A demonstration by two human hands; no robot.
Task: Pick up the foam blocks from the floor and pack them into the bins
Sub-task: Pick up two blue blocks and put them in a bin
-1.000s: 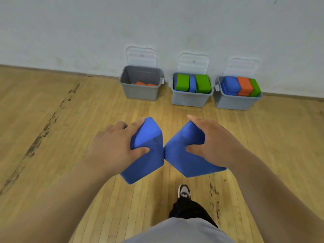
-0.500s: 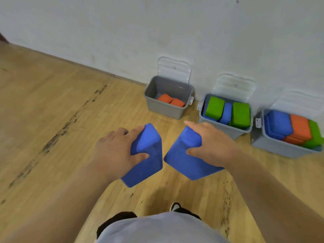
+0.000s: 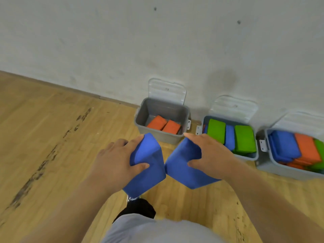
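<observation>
centrally, left hand [image 3: 114, 162] grips block [image 3: 149, 181], right hand [image 3: 210, 158] second block [image 3: 182, 171], cropped bin [image 3: 273, 170] seemingly full

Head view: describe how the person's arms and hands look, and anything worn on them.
The left hand and right hand are ungloved, with no ring, watch or band showing. The left arm and right arm are bare to the frame's edge; no sleeves show.

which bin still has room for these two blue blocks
The left bin: bare bottom left of its two orange blocks, open depth above them. The middle bin is packed to the rim; the right bin is heaped. Bare floor lies left of the left bin.
</observation>
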